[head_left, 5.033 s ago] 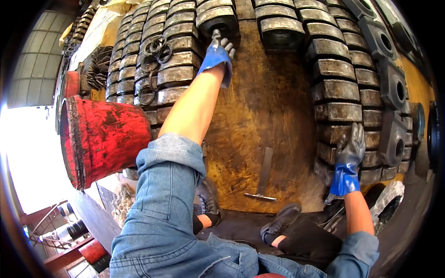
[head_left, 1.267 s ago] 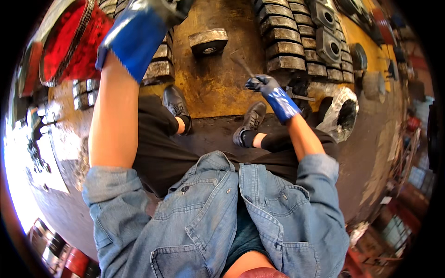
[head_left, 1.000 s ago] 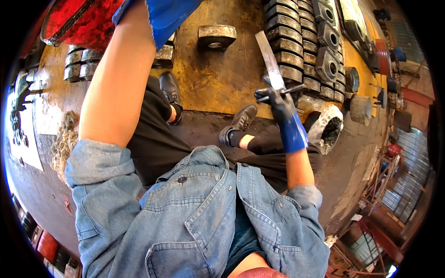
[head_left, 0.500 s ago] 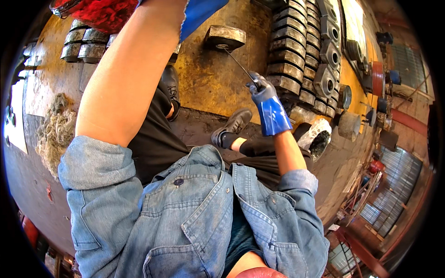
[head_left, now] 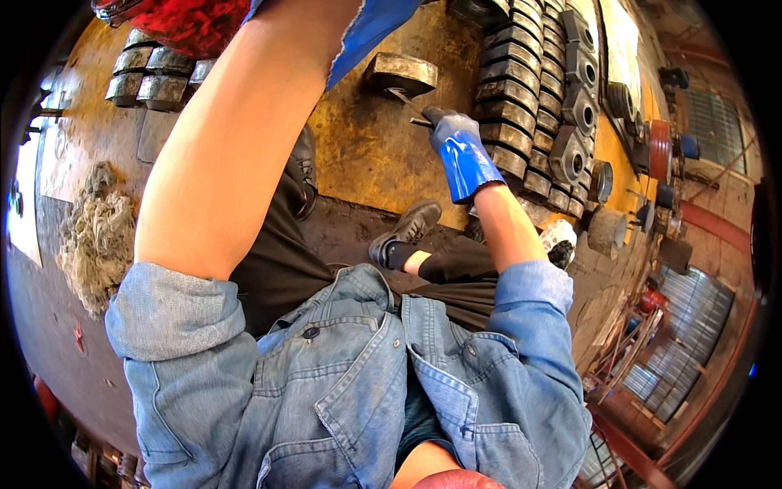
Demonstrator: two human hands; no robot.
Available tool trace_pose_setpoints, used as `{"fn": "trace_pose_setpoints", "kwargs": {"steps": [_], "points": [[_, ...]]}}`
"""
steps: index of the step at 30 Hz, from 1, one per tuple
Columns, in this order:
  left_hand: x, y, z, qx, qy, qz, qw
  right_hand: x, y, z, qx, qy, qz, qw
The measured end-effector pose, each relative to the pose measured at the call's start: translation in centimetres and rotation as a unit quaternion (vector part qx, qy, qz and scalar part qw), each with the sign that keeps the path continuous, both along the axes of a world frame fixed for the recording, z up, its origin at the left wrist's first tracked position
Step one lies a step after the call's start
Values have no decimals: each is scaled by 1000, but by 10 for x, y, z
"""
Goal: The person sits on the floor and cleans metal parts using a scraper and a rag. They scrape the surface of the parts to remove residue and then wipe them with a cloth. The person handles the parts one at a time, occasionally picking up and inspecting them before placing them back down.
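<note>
My right hand (head_left: 460, 151), in a blue glove, is closed around a thin flat metal tool (head_left: 405, 99). The tool's tip points at a lone rusty metal block (head_left: 399, 72) lying on the yellow-brown steel plate (head_left: 366, 155). My left forearm rises close to the camera and fills the upper middle. Of my left hand (head_left: 371, 28) only the blue glove cuff shows at the top edge; its fingers are out of the picture. I am crouching, with my dark shoes (head_left: 410, 232) at the plate's near edge.
Rows of grey metal blocks (head_left: 521, 73) run along the right of the plate, with holed square blocks (head_left: 574, 90) beyond them. More blocks (head_left: 151, 77) and a red drum (head_left: 175, 18) sit top left. A heap of fibrous waste (head_left: 98, 232) lies left.
My right hand left the blocks on the right and took up the thin metal tool from the plate, bringing it toward the lone block. My left arm lifted off the far blocks toward the camera.
</note>
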State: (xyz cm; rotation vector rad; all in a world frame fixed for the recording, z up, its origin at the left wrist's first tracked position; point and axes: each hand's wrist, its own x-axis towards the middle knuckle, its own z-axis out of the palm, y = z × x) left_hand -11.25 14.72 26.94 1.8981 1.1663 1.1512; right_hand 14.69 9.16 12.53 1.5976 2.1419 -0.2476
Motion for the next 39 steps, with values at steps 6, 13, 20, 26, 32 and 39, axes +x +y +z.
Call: {"fn": "trace_pose_setpoints", "kwargs": {"steps": [6,13,20,26,32,39], "points": [[-2,4,-7,-96,-60,-11,994,-15,15,7,-53,-35,6,998],[10,16,-20,-181,-116,-28,976,-22,53,8,-86,-48,26,995],[18,28,-25,-225,-100,-22,969,-22,75,-6,-65,-8,62,996],[57,20,-48,-193,230,-43,953,-12,38,-20,-137,-38,-51,989],[68,-29,-101,-197,511,-174,818,-28,27,-10,-177,-3,-32,984],[96,-20,-125,-229,503,-146,821,-16,66,-6,-119,22,36,992]]}}
